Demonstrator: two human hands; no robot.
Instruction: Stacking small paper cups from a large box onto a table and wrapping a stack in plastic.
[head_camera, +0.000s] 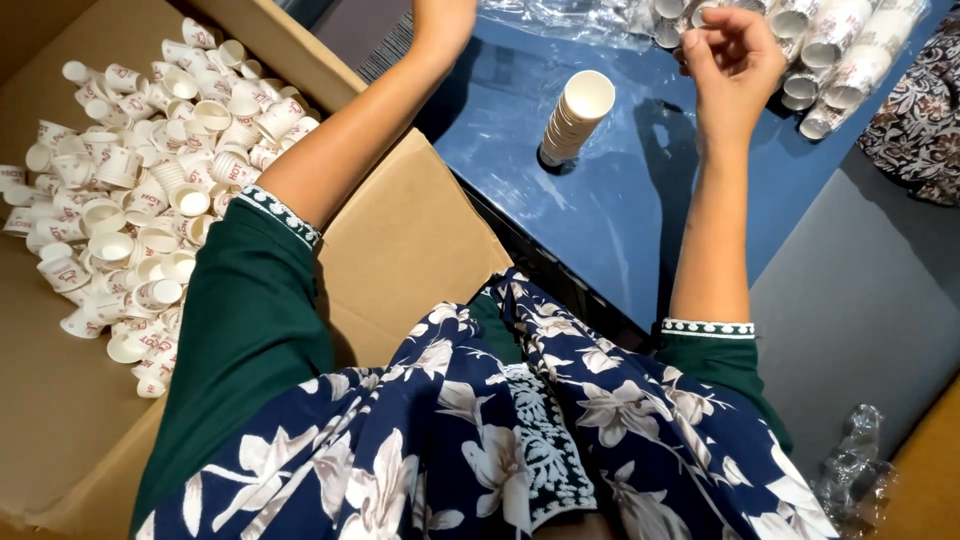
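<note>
Above the blue table (620, 200), both hands lift; right hand (735, 60) curled, holding nothing; left hand (440, 25) unclear; one cup stack (575, 118) between.

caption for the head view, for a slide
Two raised hands above a stack of paper cups on a blue table.

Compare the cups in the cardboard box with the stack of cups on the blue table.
The cups in the box lie loose in a jumbled heap, tipped every way; the stack on the table is nested into one neat, leaning column. The box cups are many and spread wide; the stack is a single small pile, standing alone on the blue table. Both are small white paper cups.
</note>
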